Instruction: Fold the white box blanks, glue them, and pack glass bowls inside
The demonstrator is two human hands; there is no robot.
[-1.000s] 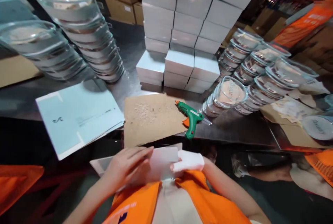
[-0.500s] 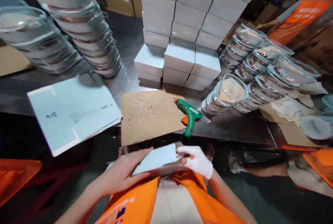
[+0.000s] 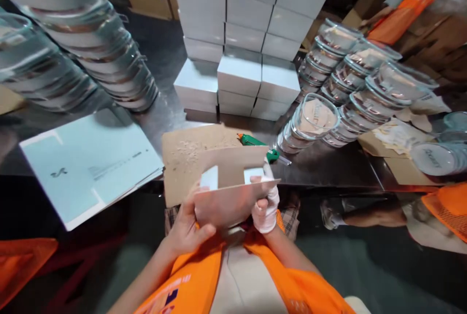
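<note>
Between my hands is a partly folded cardboard box [image 3: 228,205], its grey-brown inside showing and two pale end flaps bent inward. My left hand [image 3: 188,226] grips its left end, thumb along the near panel. A white partial glove covers my right hand [image 3: 266,207], which holds the right end with bare fingertips on the panel and flap. Behind the box, a green glue gun [image 3: 253,141] with an orange nozzle lies partly hidden on a brown cardboard sheet [image 3: 182,173] dotted with dried glue. Flat printed box blanks [image 3: 87,168] are stacked at my left.
A tall stack of white boxes [image 3: 241,76] stands at the back of the metal table [image 3: 160,110]. Stacked glass containers rise at left [image 3: 120,56] and right [image 3: 314,119]. Two people are at the right, one in an orange vest [image 3: 404,10].
The box has been raised and tipped, opening its folded panels towards me; it now covers much of the glue gun. Both hands moved with it, and the view shifted slightly.
</note>
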